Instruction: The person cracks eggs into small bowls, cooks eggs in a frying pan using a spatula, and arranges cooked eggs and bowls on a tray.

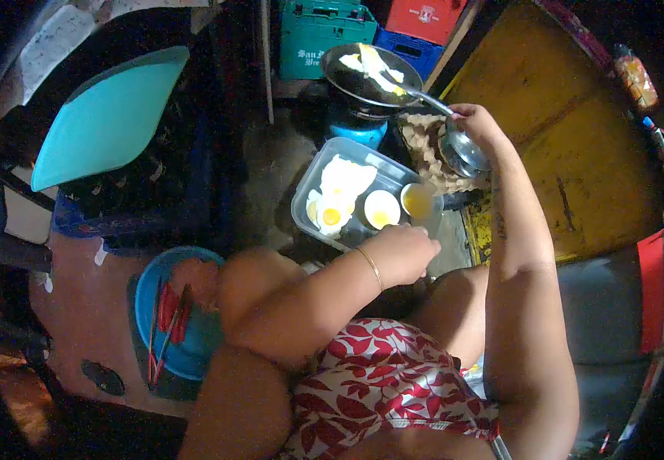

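My right hand [476, 126] is closed around the handle of a metal spoon [431, 102], whose far end reaches into a black frying pan [339, 80]. Inside the pan, white and yellow egg [370, 65] touches the spoon. My left hand [399, 254] is loosely closed by the near edge of a clear plastic container [313, 176]; its palm is hidden, so any object in it cannot be made out. Fried eggs [341, 184] lie in the container. Close to my left hand are a round white egg with a yellow centre [382, 209] and a cup of yellowish liquid [416, 201].
Below the pan stands a stove with a blue canister [359, 133]. An egg tray [424, 146] with a shiny metal bowl [466, 153] is right of it. Crates [324, 38] stand behind. At left are a blue basin [144, 307] with red-handled tools and a teal panel [113, 115].
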### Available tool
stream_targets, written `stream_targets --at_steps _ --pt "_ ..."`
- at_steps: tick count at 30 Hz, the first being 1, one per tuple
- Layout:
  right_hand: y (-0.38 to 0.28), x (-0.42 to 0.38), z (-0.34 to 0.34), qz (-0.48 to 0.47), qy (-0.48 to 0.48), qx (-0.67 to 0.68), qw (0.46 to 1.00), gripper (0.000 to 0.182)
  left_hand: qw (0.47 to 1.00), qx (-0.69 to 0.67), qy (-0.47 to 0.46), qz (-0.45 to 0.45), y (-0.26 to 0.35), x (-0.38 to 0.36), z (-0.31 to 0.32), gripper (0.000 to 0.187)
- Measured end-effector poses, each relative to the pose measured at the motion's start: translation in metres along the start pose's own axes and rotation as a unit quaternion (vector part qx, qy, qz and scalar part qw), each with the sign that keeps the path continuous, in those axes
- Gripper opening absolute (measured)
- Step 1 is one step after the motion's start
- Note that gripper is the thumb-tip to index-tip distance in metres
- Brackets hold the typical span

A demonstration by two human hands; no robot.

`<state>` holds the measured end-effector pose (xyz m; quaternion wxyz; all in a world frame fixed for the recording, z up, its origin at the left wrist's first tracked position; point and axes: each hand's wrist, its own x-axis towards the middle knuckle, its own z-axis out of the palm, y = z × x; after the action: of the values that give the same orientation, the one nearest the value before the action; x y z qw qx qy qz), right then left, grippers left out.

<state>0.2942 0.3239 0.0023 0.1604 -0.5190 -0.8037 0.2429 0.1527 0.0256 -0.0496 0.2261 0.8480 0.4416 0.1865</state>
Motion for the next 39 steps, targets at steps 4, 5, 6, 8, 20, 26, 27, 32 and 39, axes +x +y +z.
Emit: stream_targets --at_steps 4,5,6,8,20,26,27,32,39 --pt "0.001 -0.013 -0.015 0.017 -0.010 0.040 0.999 0.029 1.000 0.017 -0.009 0.016 0.006 0.002 0.008 0.028" --pt "-0.001 -0.019 -0.018 0.020 -0.012 0.040 0.999 0.029 1.000 0.015 -0.011 0.016 0.010 0.002 0.010 0.028" --pt "-0.003 -0.026 -0.020 0.010 0.002 0.040 0.999 0.028 0.999 0.022 -0.027 0.021 0.014 0.001 0.012 0.028" --pt "0.002 -0.034 -0.020 -0.029 0.025 0.034 0.999 0.029 0.998 0.020 -0.056 0.026 0.022 0.000 0.014 0.027" --pt "-0.027 -0.162 0.054 -0.006 -0.005 -0.227 0.974 0.027 0.996 0.012 -0.081 0.023 0.022 0.003 0.024 0.025" --pt "-0.020 -0.166 0.095 -0.016 -0.053 -0.368 0.928 0.024 0.993 0.008 -0.114 0.018 0.026 0.006 0.031 0.023" --pt "-0.024 -0.165 0.101 -0.019 -0.058 -0.378 0.924 0.023 0.993 0.008 -0.113 0.016 0.026 0.006 0.033 0.023" --pt "-0.038 -0.151 0.123 -0.018 -0.075 -0.432 0.899 0.024 0.994 0.020 -0.111 0.002 0.017 0.007 0.043 0.022" --pt "-0.090 -0.156 0.117 -0.076 -0.076 -0.482 0.869 0.026 0.988 0.053 -0.144 0.013 0.012 0.009 0.039 0.018"
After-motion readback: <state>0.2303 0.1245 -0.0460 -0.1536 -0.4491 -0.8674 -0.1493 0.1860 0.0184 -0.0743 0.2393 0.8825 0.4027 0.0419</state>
